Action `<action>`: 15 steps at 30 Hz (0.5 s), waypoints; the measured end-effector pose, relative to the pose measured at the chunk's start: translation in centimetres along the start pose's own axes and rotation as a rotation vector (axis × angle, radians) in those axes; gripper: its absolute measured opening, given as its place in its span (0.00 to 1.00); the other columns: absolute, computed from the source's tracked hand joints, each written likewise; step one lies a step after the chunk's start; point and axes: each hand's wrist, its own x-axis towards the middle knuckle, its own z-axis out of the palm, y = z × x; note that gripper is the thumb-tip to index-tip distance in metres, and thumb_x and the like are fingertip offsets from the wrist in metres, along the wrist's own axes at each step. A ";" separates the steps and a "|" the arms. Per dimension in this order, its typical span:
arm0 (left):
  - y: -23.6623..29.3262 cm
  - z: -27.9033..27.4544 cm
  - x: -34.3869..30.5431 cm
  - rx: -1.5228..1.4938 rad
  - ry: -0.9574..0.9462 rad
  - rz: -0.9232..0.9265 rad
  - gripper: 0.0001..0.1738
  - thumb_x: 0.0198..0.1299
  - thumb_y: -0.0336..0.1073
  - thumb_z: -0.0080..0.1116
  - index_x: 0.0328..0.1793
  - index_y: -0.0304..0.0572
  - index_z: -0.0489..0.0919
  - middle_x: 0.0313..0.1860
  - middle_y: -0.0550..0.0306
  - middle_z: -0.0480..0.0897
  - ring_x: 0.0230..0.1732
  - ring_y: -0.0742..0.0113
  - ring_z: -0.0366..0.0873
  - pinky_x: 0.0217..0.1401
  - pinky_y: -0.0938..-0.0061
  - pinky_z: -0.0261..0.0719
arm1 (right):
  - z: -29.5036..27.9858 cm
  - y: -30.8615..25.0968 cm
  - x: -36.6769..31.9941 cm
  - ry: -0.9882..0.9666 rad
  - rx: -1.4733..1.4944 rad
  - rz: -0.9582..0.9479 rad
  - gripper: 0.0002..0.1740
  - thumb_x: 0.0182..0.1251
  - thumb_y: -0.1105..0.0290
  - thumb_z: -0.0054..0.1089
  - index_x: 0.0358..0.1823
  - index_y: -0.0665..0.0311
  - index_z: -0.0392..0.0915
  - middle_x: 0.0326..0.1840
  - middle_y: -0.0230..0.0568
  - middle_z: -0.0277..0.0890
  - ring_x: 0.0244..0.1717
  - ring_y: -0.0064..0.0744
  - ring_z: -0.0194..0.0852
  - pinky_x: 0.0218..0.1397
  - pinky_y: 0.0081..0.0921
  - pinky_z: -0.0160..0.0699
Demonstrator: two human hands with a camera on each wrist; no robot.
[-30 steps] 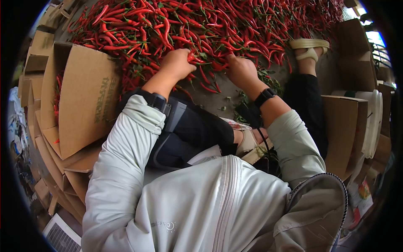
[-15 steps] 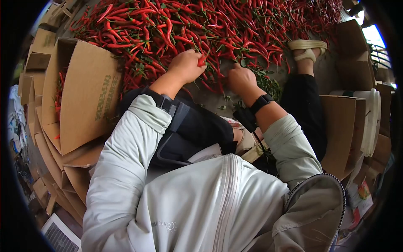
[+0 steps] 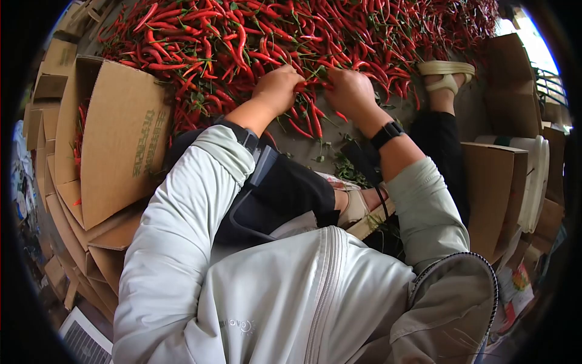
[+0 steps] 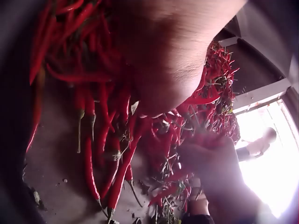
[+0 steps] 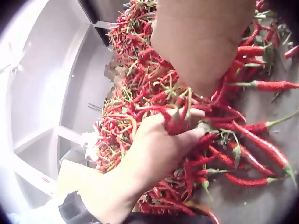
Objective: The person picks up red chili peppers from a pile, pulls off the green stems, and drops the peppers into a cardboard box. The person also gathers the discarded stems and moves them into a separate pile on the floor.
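Note:
A broad heap of red chili peppers (image 3: 200, 36) with green stems spreads over the floor ahead. My left hand (image 3: 279, 91) grips a few red chilies (image 5: 176, 123), their stems upward between thumb and fingers in the right wrist view. Close beside it, my right hand (image 3: 351, 94) curls over the near edge of the heap, fingertips at a red chili (image 3: 312, 86) that spans the gap between both hands. Its fingertips are mostly hidden behind the back of the hand. Several loose chilies (image 4: 91, 168) lie below the hands on the grey floor.
An upright cardboard box (image 3: 124, 145) with chilies inside stands at left. Another cardboard box (image 3: 494, 194) and a white bucket (image 3: 538, 176) stand at right. Green leaves and stems (image 3: 351, 167) lie near my legs. A sandalled foot (image 3: 447, 79) borders the heap.
Both hands drew back slightly from the heap, then moved forward to it again and closer together. The red chili bits at the left fingertips half a second ago are now out of sight.

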 end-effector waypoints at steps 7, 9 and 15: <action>2.2 -1.0 0.1 0.249 -0.258 -0.196 0.20 0.50 0.26 0.49 0.51 0.50 0.73 0.47 0.55 0.76 0.48 0.52 0.74 0.46 0.60 0.74 | 2.9 -0.6 1.3 -0.180 -0.225 -0.026 0.13 0.55 0.70 0.49 0.44 0.62 0.66 0.29 0.46 0.77 0.35 0.46 0.78 0.31 0.40 0.76; 2.7 -1.2 -0.3 0.271 -0.324 -0.185 0.21 0.50 0.27 0.47 0.52 0.51 0.72 0.46 0.54 0.76 0.47 0.51 0.75 0.45 0.59 0.74 | 2.5 -0.4 0.1 -0.216 -0.239 -0.033 0.13 0.55 0.70 0.50 0.43 0.62 0.67 0.29 0.46 0.77 0.35 0.46 0.78 0.30 0.40 0.76; 2.6 -1.0 -1.2 0.260 -0.593 -0.119 0.14 0.48 0.29 0.53 0.44 0.45 0.76 0.38 0.49 0.79 0.43 0.49 0.76 0.44 0.59 0.74 | 2.3 2.5 -4.9 -0.284 -0.276 -0.066 0.17 0.53 0.69 0.53 0.46 0.60 0.68 0.27 0.46 0.77 0.33 0.45 0.78 0.33 0.39 0.75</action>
